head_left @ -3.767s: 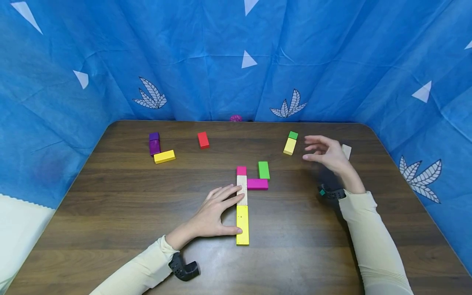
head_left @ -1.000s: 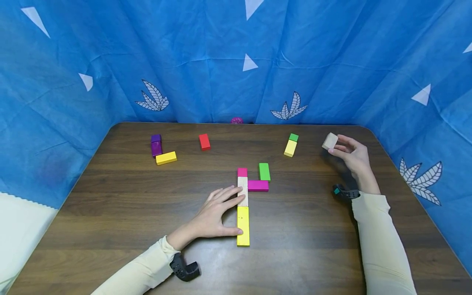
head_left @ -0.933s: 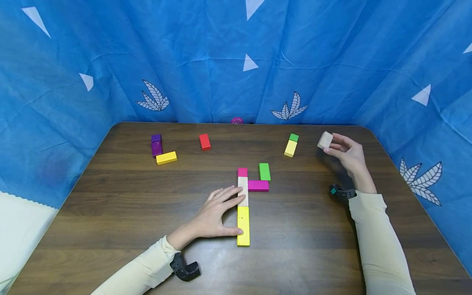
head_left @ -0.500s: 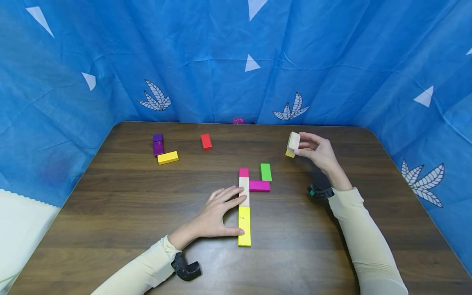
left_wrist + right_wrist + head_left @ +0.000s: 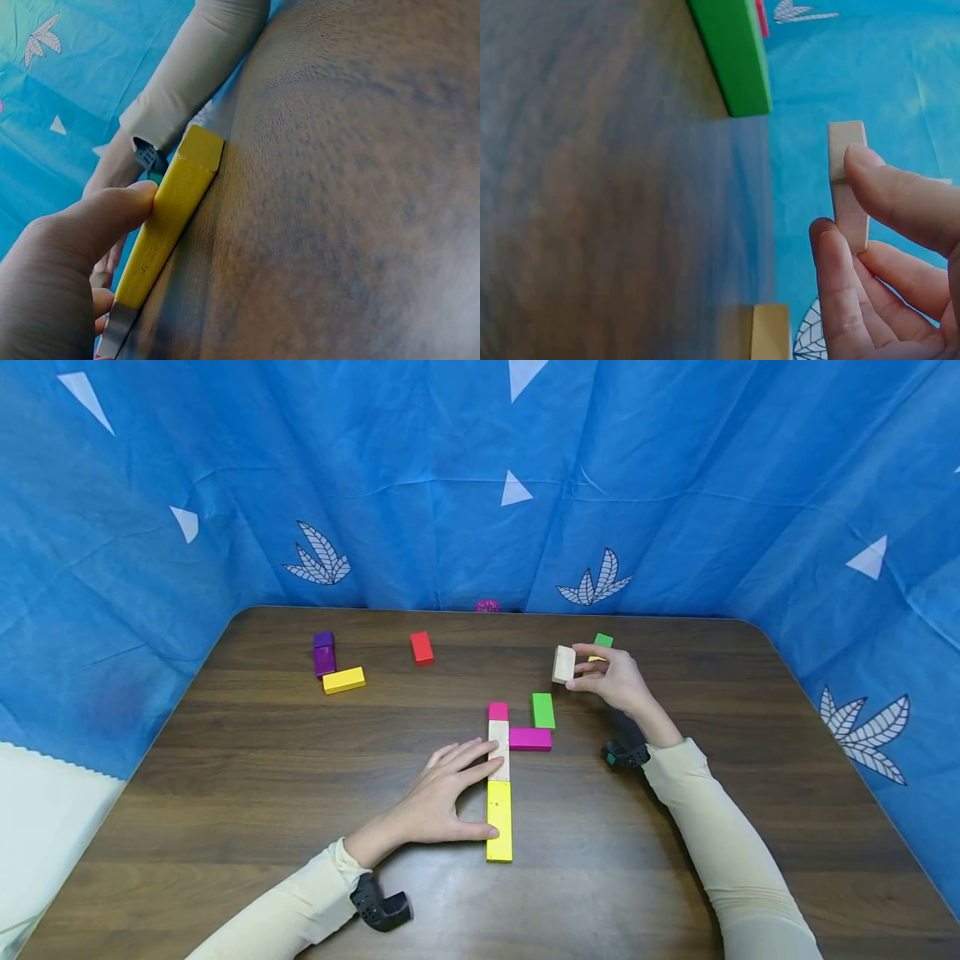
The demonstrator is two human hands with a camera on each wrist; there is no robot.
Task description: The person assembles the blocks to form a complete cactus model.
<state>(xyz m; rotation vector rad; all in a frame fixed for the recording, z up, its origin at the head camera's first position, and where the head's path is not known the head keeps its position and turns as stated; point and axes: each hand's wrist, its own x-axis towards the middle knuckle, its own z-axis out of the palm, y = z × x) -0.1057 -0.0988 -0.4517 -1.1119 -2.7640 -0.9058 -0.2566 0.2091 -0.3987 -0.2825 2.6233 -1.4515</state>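
Blue drape (image 5: 420, 485) behind, tabletop (image 5: 225, 827) below: cream wooden block (image 5: 564, 664) in transit!
Right hand (image 5: 615, 681) pinches it, one o'clock from the nearer green block (image 5: 543, 712), swung eight-o'clockward since half a second ago; left hand (image 5: 435, 806), spread wide, touches white block (image 5: 498, 730) and long yellow block (image 5: 499, 806). Carrying looks the step; next seems to want steady lowering.

I see only a sliver of the pale yellow block (image 5: 596, 658), the remainder masked by the right hand (image 5: 617, 682). The left hand (image 5: 442, 793) partly covers the white block (image 5: 498, 732) in the central column. Right wrist view: green block (image 5: 739, 64) truncated by the upper edge; tabletop (image 5: 592, 187) blurred.
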